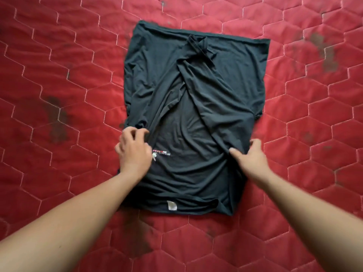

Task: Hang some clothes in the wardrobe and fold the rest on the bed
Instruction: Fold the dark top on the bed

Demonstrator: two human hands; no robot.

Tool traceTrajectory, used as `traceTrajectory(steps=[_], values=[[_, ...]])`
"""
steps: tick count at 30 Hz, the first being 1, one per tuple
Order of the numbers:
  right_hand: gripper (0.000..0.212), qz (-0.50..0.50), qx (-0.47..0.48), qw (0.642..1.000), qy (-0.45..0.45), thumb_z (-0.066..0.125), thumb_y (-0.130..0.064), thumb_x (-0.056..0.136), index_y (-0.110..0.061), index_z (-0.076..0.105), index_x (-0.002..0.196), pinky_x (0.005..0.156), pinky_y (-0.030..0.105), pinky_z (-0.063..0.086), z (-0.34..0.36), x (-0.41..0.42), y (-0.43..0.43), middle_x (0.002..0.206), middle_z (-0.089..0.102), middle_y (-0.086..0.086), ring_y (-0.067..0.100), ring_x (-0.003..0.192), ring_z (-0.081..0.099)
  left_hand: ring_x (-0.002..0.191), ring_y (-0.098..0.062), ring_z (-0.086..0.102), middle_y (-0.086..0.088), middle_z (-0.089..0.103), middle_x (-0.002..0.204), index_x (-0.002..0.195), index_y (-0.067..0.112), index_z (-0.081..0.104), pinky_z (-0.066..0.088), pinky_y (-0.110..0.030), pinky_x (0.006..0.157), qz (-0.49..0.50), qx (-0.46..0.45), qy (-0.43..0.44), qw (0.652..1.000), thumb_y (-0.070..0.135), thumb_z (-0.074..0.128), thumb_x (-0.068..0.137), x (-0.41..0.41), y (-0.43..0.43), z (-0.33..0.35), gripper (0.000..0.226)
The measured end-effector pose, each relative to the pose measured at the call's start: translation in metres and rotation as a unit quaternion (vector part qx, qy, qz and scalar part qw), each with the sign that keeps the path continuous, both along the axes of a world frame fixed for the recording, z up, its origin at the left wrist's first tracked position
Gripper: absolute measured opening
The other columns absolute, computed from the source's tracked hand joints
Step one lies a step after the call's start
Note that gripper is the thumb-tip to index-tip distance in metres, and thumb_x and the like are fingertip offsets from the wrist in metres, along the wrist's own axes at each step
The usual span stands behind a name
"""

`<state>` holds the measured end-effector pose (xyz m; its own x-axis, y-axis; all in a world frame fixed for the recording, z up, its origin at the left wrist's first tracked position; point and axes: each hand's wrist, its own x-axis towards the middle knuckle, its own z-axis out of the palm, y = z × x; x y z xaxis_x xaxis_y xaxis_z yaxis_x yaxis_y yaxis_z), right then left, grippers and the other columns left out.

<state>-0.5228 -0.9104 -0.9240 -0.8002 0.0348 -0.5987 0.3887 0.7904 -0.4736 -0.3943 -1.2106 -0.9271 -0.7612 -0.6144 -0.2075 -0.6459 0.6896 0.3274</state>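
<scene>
We have a dark T-shirt [192,91] spread flat on the bed [59,75], which wears a red quilted cover stitched in hexagons. The shirt lies between our two hands and runs well beyond them, its hem at the far end. Its collar lies on the near side of the hands, between our forearms, with a white label [172,205] showing inside it. Both sides of the shirt are folded in toward the middle, and the flaps cross over one another beyond the hands, leaving wrinkles and a bunched strip of cloth near the far edge.

Our left hand [133,150] sits on the left edge of the shirt with its fingers curled at the lower end of the left flap. The hand is blurred, so we cannot tell whether it pinches the cloth or only rests there. A small printed logo [162,153] lies just beside it, toward the right hand.

Our right hand [252,157] holds the right folded edge, with the thumb laid on top of the cloth and the fingers curled round the outside of the fold, and the fabric puckers under the thumb.

Dark stains [57,118] mark the cover out to the left of our left hand, and more lie near our forearms
</scene>
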Motion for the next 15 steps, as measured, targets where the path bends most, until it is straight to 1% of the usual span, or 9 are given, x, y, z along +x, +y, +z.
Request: traceTrajectory(steps=[2, 3, 5, 8, 10, 11, 12, 13, 15], values=[[0.05, -0.023, -0.007, 1.0, -0.019, 0.079, -0.031, 0.081, -0.017, 0.044, 0.114, 0.079, 0.035, 0.042, -0.006, 0.04, -0.001, 0.101, 0.064, 0.006, 0.035, 0.104, 0.063, 0.123, -0.037, 0.042, -0.012, 0.038, 0.133, 0.128, 0.024, 0.051, 0.038, -0.051, 0.102, 0.106, 0.061, -0.045, 0.991, 0.018, 0.066, 0.087, 0.029, -0.01, -0.004, 0.045], [0.044, -0.035, -0.01, 0.999, -0.03, 0.079, -0.024, 0.08, -0.018, 0.045, 0.108, 0.076, 0.034, 0.041, -0.008, 0.054, 0.0, 0.093, 0.062, 0.0, 0.034, 0.101, 0.063, 0.121, -0.039, 0.045, -0.014, 0.039, 0.131, 0.129, 0.023, 0.047, 0.038, -0.05, 0.103, 0.133, 0.102, -0.057, 0.984, 0.021, 0.067, 0.088, 0.044, -0.014, -0.005, 0.045], [0.037, -0.068, -0.022, 0.996, -0.049, 0.076, -0.012, 0.08, -0.018, 0.049, 0.105, 0.078, 0.036, 0.044, -0.01, 0.076, 0.003, 0.091, 0.062, -0.003, 0.031, 0.1, 0.063, 0.114, -0.042, 0.053, -0.016, 0.048, 0.125, 0.128, 0.025, 0.042, 0.043, -0.047, 0.099, 0.126, 0.155, -0.069, 0.977, 0.024, 0.069, 0.09, 0.072, -0.016, -0.007, 0.046], [0.04, -0.122, -0.05, 0.99, -0.055, 0.07, 0.0, 0.084, -0.018, 0.05, 0.114, 0.092, 0.045, 0.051, -0.012, 0.099, 0.015, 0.107, 0.067, 0.009, 0.033, 0.105, 0.064, 0.099, -0.035, 0.06, -0.01, 0.06, 0.111, 0.122, 0.035, 0.038, 0.048, -0.043, 0.087, 0.071, 0.182, -0.089, 0.977, 0.021, 0.069, 0.089, 0.103, -0.015, -0.007, 0.047], [0.052, -0.168, -0.084, 0.981, -0.055, 0.064, 0.005, 0.087, -0.023, 0.045, 0.126, 0.084, 0.047, 0.056, -0.004, 0.104, 0.022, 0.103, 0.068, 0.011, 0.031, 0.093, 0.067, 0.085, -0.025, 0.061, -0.003, 0.066, 0.098, 0.115, 0.038, 0.043, 0.048, -0.036, 0.078, 0.055, 0.236, -0.096, 0.965, 0.014, 0.067, 0.089, 0.11, -0.02, -0.006, 0.042], [0.06, -0.19, -0.106, 0.974, -0.056, 0.06, 0.009, 0.087, -0.028, 0.043, 0.132, 0.076, 0.044, 0.057, 0.002, 0.102, 0.025, 0.098, 0.068, 0.011, 0.028, 0.084, 0.067, 0.077, -0.02, 0.061, -0.003, 0.068, 0.091, 0.108, 0.034, 0.05, 0.047, -0.032, 0.073, 0.062, 0.282, -0.087, 0.953, 0.008, 0.066, 0.089, 0.109, -0.024, -0.003, 0.035], [0.067, -0.211, -0.128, 0.967, -0.058, 0.057, 0.012, 0.087, -0.032, 0.043, 0.135, 0.074, 0.044, 0.057, 0.009, 0.098, 0.025, 0.098, 0.069, 0.012, 0.028, 0.081, 0.067, 0.07, -0.016, 0.059, -0.005, 0.068, 0.084, 0.099, 0.027, 0.057, 0.046, -0.028, 0.068, 0.074, 0.325, -0.07, 0.94, 0.002, 0.066, 0.089, 0.105, -0.031, 0.002, 0.029], [0.069, -0.232, -0.151, 0.959, -0.062, 0.053, 0.015, 0.086, -0.032, 0.047, 0.136, 0.077, 0.045, 0.057, 0.018, 0.092, 0.024, 0.101, 0.071, 0.013, 0.031, 0.085, 0.068, 0.065, -0.014, 0.056, -0.006, 0.066, 0.076, 0.09, 0.022, 0.062, 0.046, -0.025, 0.063, 0.093, 0.358, -0.049, 0.928, -0.004, 0.065, 0.088, 0.097, -0.038, 0.009, 0.026], [0.063, -0.278, -0.211, 0.934, -0.081, 0.045, 0.019, 0.083, -0.02, 0.057, 0.132, 0.079, 0.042, 0.057, 0.037, 0.069, 0.019, 0.109, 0.071, 0.018, 0.033, 0.091, 0.068, 0.057, -0.014, 0.054, -0.007, 0.062, 0.066, 0.08, 0.016, 0.065, 0.044, -0.022, 0.057, 0.161, 0.416, -0.013, 0.895, -0.009, 0.064, 0.088, 0.072, -0.057, 0.026, 0.026]])
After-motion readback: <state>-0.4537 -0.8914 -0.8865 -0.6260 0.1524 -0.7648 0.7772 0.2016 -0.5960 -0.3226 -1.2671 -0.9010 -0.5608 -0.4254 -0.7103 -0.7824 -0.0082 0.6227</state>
